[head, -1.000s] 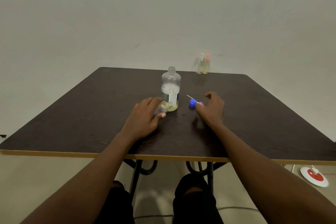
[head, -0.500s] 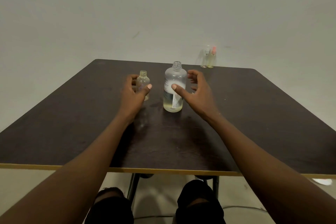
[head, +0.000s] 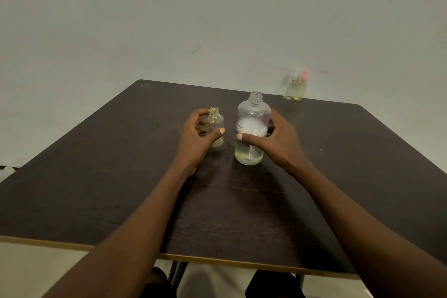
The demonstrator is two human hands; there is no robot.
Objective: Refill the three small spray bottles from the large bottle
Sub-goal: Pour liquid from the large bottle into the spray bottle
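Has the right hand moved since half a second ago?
Yes. The right hand was open beside the large bottle; now it has closed in on the bottle, which stands on the table, thumb across the label.

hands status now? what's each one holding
Left hand: closed around the small open bottle, which stands on the table.
Right hand: closed around the large open bottle, also upright.

Both forearms are bare, with no sleeves, watch or rings visible. The left hand [head: 193, 138] and right hand [head: 278, 143] have short, pale-painted thumbnails. Below the wrists, dark trousers [head: 273, 284] cover the knees.
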